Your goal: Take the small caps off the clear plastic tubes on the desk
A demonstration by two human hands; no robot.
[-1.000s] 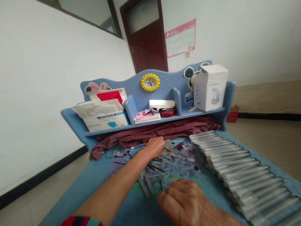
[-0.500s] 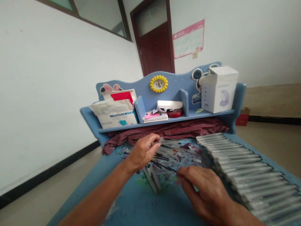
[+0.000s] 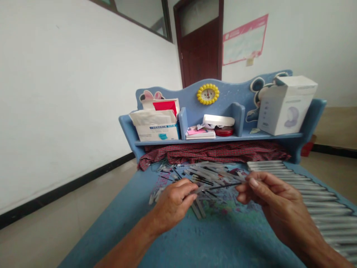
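Note:
My left hand (image 3: 176, 203) is closed, pinching a short clear tube (image 3: 200, 189) that looks like a pen barrel. In the fingertips of my right hand (image 3: 279, 204) is the end of a thin black pen refill (image 3: 226, 185). The refill spans the gap between both hands and lines up with the tube's end; whether it sits inside is too small to tell. Beneath and behind them lies a loose pile of clear barrels (image 3: 205, 173) and dark refills. Two pale barrels (image 3: 198, 209) lie apart, just in front of the pile.
A long row of clear pens (image 3: 320, 203) lies along the right of the blue table (image 3: 178, 245). At the back, a blue shelf (image 3: 212, 140) carries a mask box (image 3: 158, 130), a white carton (image 3: 287, 108) and papers. Plaid cloth (image 3: 212, 152) is bunched below it.
My right hand has risen and moved right, turning its fingers upward with the refill. My left hand has come lower and nearer, bringing the tube towards the refill. The view has shifted left.

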